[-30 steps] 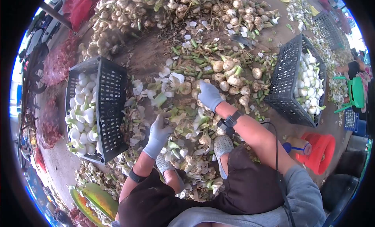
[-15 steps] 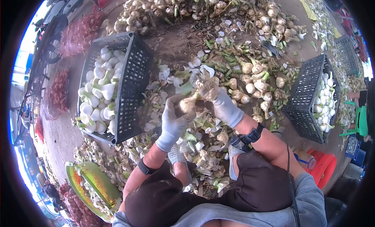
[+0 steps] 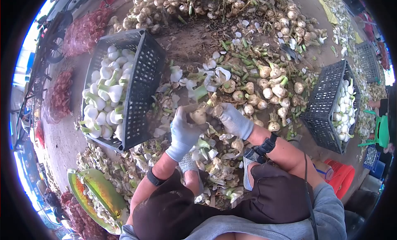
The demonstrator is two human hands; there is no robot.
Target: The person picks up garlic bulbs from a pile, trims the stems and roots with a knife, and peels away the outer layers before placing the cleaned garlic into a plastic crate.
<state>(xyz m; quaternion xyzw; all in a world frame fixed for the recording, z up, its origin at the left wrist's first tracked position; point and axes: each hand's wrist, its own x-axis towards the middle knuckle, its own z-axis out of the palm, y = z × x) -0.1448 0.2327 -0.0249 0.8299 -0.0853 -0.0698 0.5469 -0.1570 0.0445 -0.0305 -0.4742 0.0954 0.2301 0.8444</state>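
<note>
My left hand (image 3: 184,130), in a whitish work glove, is closed around a garlic bulb (image 3: 198,117) with its short stalk leaning up and right. Just to the right, my gloved right hand (image 3: 235,122) pinches a tan bit of dry garlic skin (image 3: 217,111) beside the bulb. Fingers partly cover both. Below the hands lies a litter of loose garlic skins (image 3: 217,171) between my feet. Beyond my right hand is a pile of unpeeled garlic bulbs (image 3: 275,89) with cut green stalks.
A black crate (image 3: 142,91) full of white garlic stands tilted at left, another black crate (image 3: 324,103) at right. More garlic (image 3: 178,6) is heaped at the back. A green-yellow container (image 3: 103,194) lies lower left; a red bucket (image 3: 343,178) sits lower right.
My right hand has come down, nearer the bulb, from the tuft of dry skin it was gripping above. The left hand still holds the bulb. The view has shifted slightly.
</note>
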